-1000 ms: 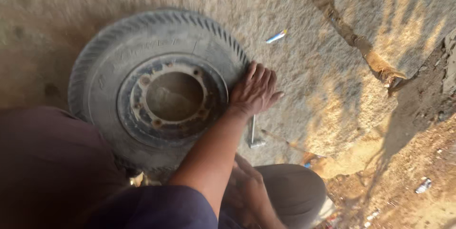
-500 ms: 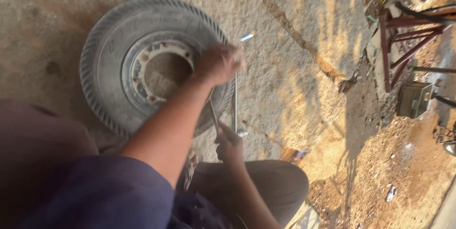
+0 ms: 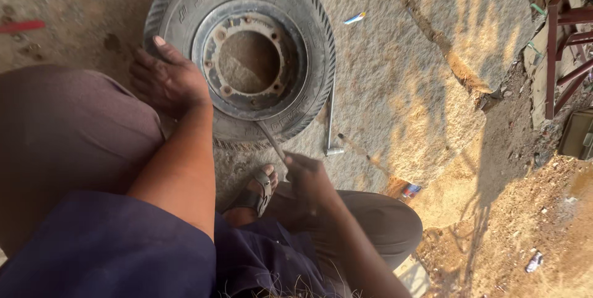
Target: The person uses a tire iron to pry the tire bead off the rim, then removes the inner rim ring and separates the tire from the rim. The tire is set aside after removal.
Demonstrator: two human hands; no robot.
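tyre encircles rusty rim.

A red metal frame stands beside rubble.

We note a dark navy blue short-sleeved shirt, its sleeve ending above the elbow, with both forearms bare down to the left hand and right hand. We list brownish-grey trousers over both knees. One foot wears a dark strapped sandal.
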